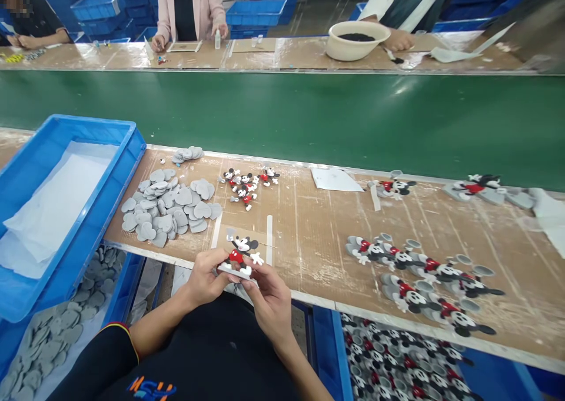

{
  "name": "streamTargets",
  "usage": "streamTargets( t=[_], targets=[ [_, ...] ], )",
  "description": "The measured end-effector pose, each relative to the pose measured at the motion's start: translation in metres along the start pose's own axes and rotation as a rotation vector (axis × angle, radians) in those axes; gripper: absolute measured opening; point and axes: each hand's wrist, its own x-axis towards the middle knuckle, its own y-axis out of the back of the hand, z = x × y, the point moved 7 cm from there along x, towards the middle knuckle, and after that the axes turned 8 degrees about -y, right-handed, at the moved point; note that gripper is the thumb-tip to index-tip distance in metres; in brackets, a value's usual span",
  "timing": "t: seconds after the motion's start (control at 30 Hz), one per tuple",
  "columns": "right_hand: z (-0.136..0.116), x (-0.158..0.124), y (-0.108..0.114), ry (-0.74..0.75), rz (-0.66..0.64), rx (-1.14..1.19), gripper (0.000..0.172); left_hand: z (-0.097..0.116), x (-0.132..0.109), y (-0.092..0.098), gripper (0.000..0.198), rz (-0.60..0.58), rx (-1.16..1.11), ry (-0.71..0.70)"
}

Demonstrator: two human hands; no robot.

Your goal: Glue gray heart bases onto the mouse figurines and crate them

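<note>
Between my two hands, a small Mickey Mouse figurine (238,254) stands upright on a flat grey base (233,272). My left hand (207,277) pinches the base at its left side. On the other side, my right hand (270,295) has its thumb and fingers closed on the base near the figure's feet. Beyond them lies a small group of loose Mickey figures (245,192). To their left spreads a pile of grey heart-shaped pieces (165,206). Rows of Mickey figures on grey bases (410,259) lie at the right of the cardboard-covered bench (304,236).
A blue crate (132,136) with white sheets stands at the left. Below the bench are a bin of grey pieces (57,336) and a crate of figures (397,360). A green conveyor belt (282,112) runs across; co-workers sit beyond it near a cream basin (353,50).
</note>
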Motion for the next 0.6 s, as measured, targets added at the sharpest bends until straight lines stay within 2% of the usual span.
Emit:
streamTargets(
  t=[0.17, 0.3, 0.4, 0.5, 0.6],
  targets=[
    [0.001, -0.002, 0.004, 0.064, 0.024, 0.007, 0.034, 0.003, 0.002, -0.004, 0.035, -0.016, -0.023, -0.027],
    [0.003, -0.002, 0.014, 0.119, 0.130, 0.107, 0.046, 0.006, 0.002, -0.011, 0.033, -0.068, -0.001, -0.069],
    [0.002, 0.002, 0.023, 0.104, 0.214, 0.206, 0.044, 0.010, 0.001, -0.013, 0.034, -0.072, 0.085, -0.140],
    [0.001, 0.005, 0.027, 0.053, 0.204, 0.252, 0.042, 0.014, -0.001, -0.017, 0.038, -0.090, 0.227, -0.247],
    [0.003, 0.004, 0.031, 0.019, 0.199, 0.192, 0.043, 0.015, -0.003, -0.025, 0.042, -0.168, 0.309, -0.306]
  ],
)
